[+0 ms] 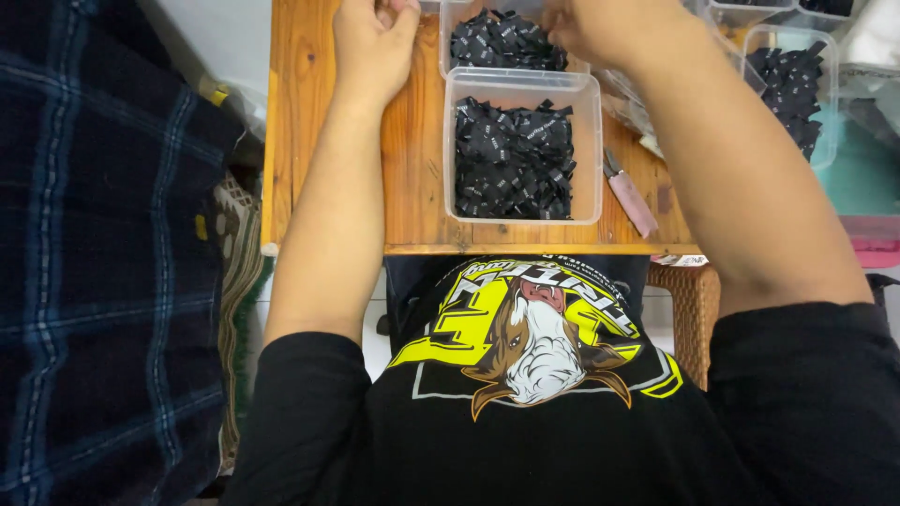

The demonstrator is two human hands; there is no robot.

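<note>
Labels (511,159), small black folded ones, fill the clear tub (589,150) before me on the wooden table (412,159), with more in the tub behind. My left hand (373,36) is curled shut, on what I cannot tell; my right hand (600,28) reaches into the far tub (446,42), fingers hidden, so I judge I'm mid-sorting and next need a clean pinch of one label.

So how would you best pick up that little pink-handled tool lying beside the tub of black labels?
Probably by the pink handle of the small cutting tool, from above on the right. It lies flat on the wooden table, blade end toward the clear tub, so the handle end has open space around it.
</note>
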